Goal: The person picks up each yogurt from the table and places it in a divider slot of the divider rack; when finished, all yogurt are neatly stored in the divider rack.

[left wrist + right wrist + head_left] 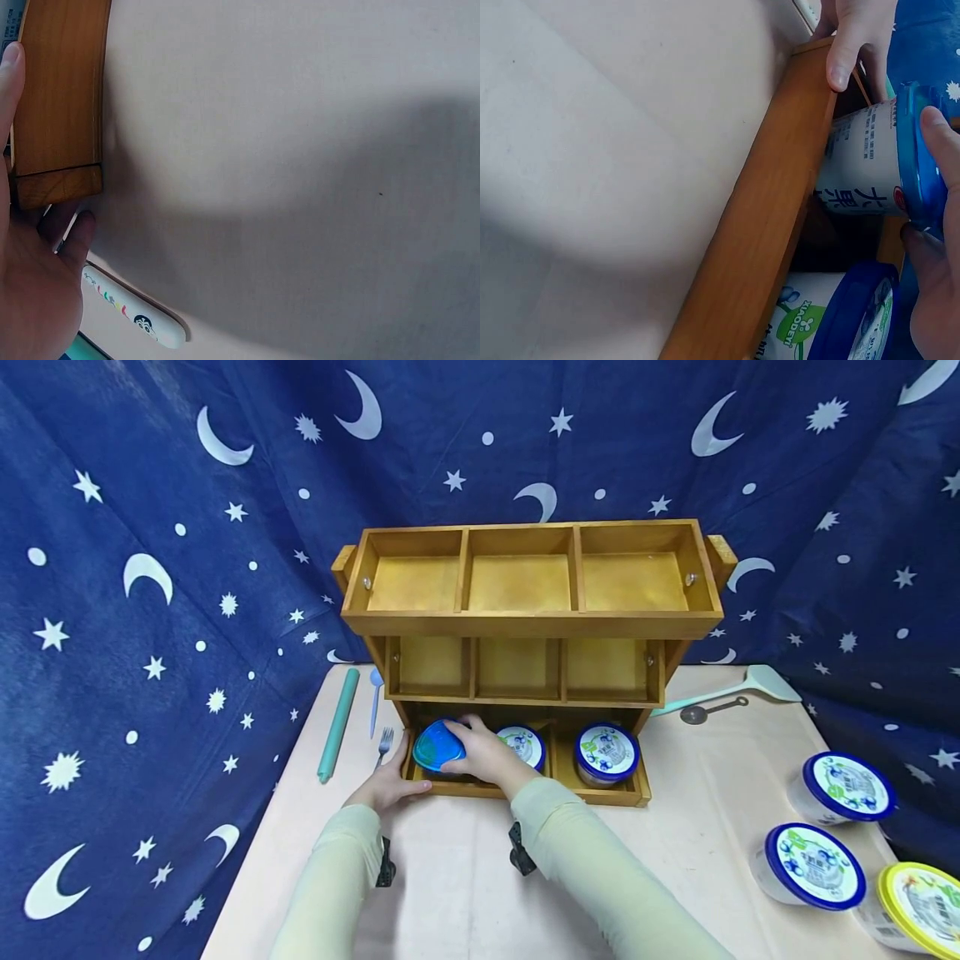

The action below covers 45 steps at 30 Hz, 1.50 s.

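Right hand [483, 753] curled over a blue-lidded tub [438, 747], fingers and thumb gripping the lid rim, tub tilted and sitting at the mouth of the bottom left compartment of a wooden rack [528, 625]. From the right wrist view, thumb tip pressed on the blue lid edge [919, 154], white tub wall with printed characters just behind the rack's front rail [769, 217]. Left hand [390, 783] flat on the table beside the rack's near left corner, thumb lying along the front rail, other fingers straight and relaxed, holding nothing. From the left wrist view, thumb [11, 71] against the wooden rail [60, 97], a white utensil handle with coloured print [131, 313] just beside the palm.

In the bottom tier, a second blue-lidded tub [525, 745] in the middle compartment, partly hidden by the right hand, and a third [606, 752] in the right one. Middle and top tiers showing bare wood.

On the pale table [465, 877], left of the rack: a teal stick [337, 725], a light blue spoon [374, 697], a fork [385, 743]. Right of the rack, far side: a mint spatula [738, 685] and a grey spoon [708, 710]. Near right: two more blue-lidded tubs [843, 787] [810, 864] and a yellow-lidded tub [918, 902]. Dark blue cloth with moons and stars [150, 527] behind and around.
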Motion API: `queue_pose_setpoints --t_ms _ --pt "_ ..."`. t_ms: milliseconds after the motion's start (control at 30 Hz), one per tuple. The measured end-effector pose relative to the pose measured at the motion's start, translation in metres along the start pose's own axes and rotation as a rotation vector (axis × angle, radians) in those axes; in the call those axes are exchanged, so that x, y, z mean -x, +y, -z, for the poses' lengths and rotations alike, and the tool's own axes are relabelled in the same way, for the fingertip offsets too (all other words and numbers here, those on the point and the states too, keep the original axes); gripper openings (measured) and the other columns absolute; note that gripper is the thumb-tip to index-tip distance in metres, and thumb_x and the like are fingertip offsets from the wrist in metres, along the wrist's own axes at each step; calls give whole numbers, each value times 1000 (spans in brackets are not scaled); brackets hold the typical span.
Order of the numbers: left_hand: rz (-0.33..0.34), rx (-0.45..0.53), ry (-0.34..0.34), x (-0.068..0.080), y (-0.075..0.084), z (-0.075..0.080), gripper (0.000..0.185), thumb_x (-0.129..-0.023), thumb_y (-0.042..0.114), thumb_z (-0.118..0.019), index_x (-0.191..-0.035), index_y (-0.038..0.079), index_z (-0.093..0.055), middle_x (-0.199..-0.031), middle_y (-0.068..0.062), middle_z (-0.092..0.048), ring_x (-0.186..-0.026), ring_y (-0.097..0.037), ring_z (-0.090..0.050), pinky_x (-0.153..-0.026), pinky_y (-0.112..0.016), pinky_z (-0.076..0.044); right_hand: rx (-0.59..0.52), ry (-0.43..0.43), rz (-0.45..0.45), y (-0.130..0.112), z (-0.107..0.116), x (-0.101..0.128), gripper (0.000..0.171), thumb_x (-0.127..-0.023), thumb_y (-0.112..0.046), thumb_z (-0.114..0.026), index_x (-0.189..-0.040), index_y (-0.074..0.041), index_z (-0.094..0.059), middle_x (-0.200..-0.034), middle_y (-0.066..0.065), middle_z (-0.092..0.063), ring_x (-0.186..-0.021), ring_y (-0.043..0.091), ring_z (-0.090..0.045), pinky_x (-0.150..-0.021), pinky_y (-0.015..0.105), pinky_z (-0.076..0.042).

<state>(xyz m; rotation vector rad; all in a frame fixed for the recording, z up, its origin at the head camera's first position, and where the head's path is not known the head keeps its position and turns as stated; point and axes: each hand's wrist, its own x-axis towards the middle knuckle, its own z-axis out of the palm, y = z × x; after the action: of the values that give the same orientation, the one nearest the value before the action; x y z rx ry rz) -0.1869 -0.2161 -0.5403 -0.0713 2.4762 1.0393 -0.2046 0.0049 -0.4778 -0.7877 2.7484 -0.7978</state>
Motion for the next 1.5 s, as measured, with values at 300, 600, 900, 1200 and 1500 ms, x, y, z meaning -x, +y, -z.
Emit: queue_pose_setpoints --t_ms 300,600,900,1200,1500 --pt "9 6 -6 1 -1 0 117 -71 57 -73 -151 28 7 -153 -22 -15 -133 -45 -27 -106 -57 -22 8 11 4 5 0 -2 77 -80 -45 -71 -143 -12 -41 -141 14 -43 -128 38 -37 -104 48 -33" --pt "30 27 1 1 2 -4 112 -75 53 -72 -151 29 6 -153 -21 -16 -134 -45 -24 -106 -58 -20 4 1 -40 8 2 0 82 -81 -47 -69 -144 -6 -36 -142 14 -43 -129 34 -39 -105 44 -33" --pt "20 -30 1 2 2 -2 112 -75 55 -71 -151 27 7 -154 -20 -14 -134 -44 -24 -107 -56 -21 70 74 75 8 10 10 83 -80 -49 -69 -141 -2 -39 -138 16 -46 -125 33 -40 -103 42 -35" --pt "10 -21 11 2 0 -1 112 -75 53 -72 -151 27 7 -154 -19 -12 -135 -44 -21 -107 -57 -19 77 64 64 13 21 30 81 -79 -49 -70 -140 -3 -41 -138 14 -46 -123 32 -40 -103 43 -35" --pt "5 -5 15 1 -3 -3 114 -74 55 -72 -151 27 5 -154 -19 -13 -135 -45 -22 -107 -58 -19 130 53 90 23 37 53 83 -77 -54 -70 -138 -5 -45 -134 12 -50 -116 29 -42 -101 45 -34"
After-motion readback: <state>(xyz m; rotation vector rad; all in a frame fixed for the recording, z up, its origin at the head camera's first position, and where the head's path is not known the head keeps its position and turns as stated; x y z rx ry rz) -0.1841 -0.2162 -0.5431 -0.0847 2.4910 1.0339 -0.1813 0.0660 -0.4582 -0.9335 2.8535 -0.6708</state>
